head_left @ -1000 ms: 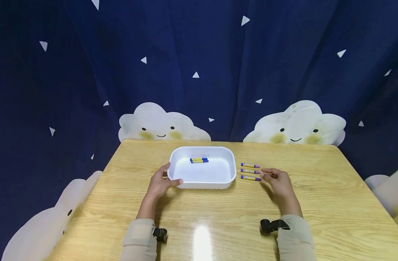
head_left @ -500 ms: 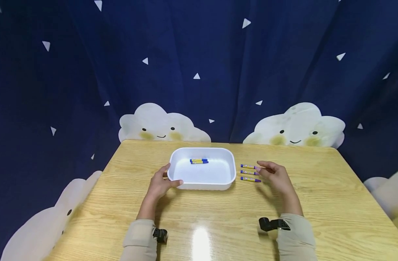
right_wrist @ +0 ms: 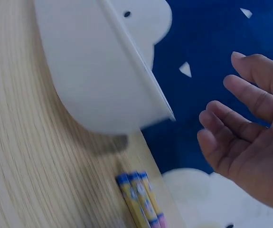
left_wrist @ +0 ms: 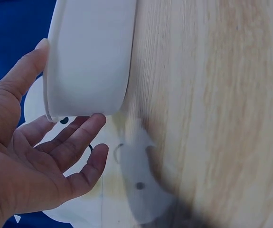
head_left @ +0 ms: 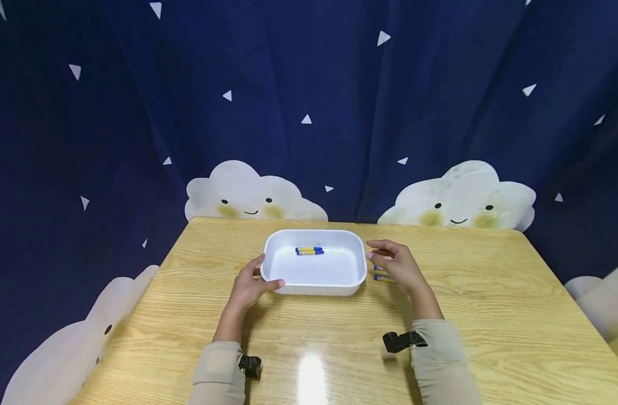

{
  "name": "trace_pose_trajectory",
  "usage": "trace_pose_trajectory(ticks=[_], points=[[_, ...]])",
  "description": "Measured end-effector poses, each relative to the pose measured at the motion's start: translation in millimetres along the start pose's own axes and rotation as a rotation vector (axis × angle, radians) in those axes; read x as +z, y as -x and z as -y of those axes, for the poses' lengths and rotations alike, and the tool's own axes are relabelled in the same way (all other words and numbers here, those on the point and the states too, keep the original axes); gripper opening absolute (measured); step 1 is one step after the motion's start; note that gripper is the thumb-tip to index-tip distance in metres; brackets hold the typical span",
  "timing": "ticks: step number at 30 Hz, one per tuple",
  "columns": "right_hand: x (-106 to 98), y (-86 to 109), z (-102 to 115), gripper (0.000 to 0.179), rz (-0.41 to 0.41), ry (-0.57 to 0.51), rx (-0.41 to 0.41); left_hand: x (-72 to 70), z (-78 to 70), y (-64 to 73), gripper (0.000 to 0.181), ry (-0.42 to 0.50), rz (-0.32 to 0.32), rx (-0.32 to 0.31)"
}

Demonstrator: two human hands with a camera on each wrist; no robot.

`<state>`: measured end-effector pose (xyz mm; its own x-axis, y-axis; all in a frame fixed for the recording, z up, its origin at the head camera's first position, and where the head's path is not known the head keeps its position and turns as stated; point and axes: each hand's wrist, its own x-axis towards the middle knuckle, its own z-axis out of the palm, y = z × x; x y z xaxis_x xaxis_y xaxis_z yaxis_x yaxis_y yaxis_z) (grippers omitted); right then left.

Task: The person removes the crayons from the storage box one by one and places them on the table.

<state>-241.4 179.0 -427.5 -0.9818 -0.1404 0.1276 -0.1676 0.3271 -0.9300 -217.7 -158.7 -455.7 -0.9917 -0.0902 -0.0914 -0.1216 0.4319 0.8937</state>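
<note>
A white plastic tray (head_left: 314, 290) sits on the wooden table, with two yellow crayons with blue tips (head_left: 309, 252) lying side by side in it. My left hand (head_left: 250, 286) holds the tray's left end; its thumb is on the near rim and its fingers are against the end wall. Just off the tray's right end, my right hand (head_left: 398, 266) is raised above the table with loosely bent fingers and nothing in them. Below it lie three yellow crayons (right_wrist: 140, 202) in a row, seen in the right wrist view; the hand partly covers them in the head view.
The wooden table (head_left: 511, 304) extends on both sides of the tray and in front of it. A dark blue curtain (head_left: 268, 73) with white triangles and smiling clouds hangs behind the table's far edge.
My right hand has risen from the crayons' right ends and moved left, over them, to beside the tray's right end. The left hand and tray stay in place.
</note>
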Motion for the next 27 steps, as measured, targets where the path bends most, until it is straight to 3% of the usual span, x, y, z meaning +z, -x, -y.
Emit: trace_pose_trajectory(ticks=[6,20,27], points=[[22.4,-12.6,6.7,0.034,0.052,0.013,-0.038,1.2,2.0,0.3,0.09,0.019,0.002,-0.011],[65.5,-47.4,13.2,0.034,0.129,-0.064,-0.007,-3.2,0.6,-2.5,0.09,0.009,-0.009,-0.001],[88.0,-65.6,-2.2,0.037,0.122,-0.068,-0.001,-1.3,4.4,-4.4,0.091,0.021,-0.004,-0.005]])
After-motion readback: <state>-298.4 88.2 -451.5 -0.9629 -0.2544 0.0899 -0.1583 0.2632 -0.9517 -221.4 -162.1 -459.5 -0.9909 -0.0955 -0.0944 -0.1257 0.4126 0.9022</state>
